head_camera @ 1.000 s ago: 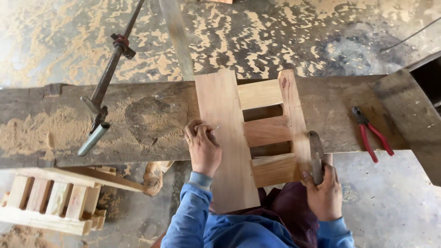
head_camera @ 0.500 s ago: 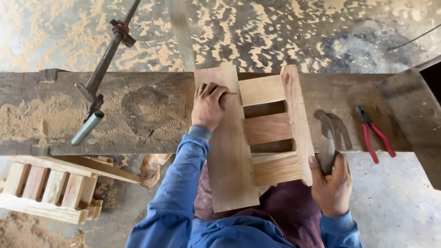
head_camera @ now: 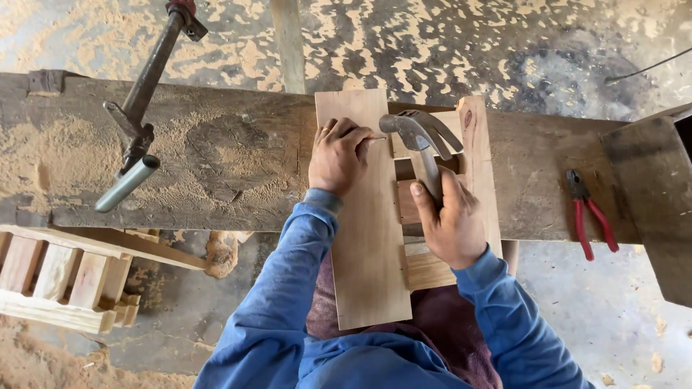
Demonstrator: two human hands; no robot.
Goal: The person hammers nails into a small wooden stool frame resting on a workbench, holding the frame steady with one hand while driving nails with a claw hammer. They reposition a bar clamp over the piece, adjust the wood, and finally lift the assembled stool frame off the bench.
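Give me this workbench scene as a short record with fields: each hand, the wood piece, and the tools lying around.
Left hand: left hand presses on the wide pale wooden board, fingers pinching a thin nail
Right hand: right hand grips a metal claw hammer, head raised over the nail
Workpiece: board lies across a slatted wooden frame
Surface: worn, sawdust-covered wooden bench
Right of frame: red-handled pliers
Left of bench: long metal bar clamp
Below left: small slatted wooden crate
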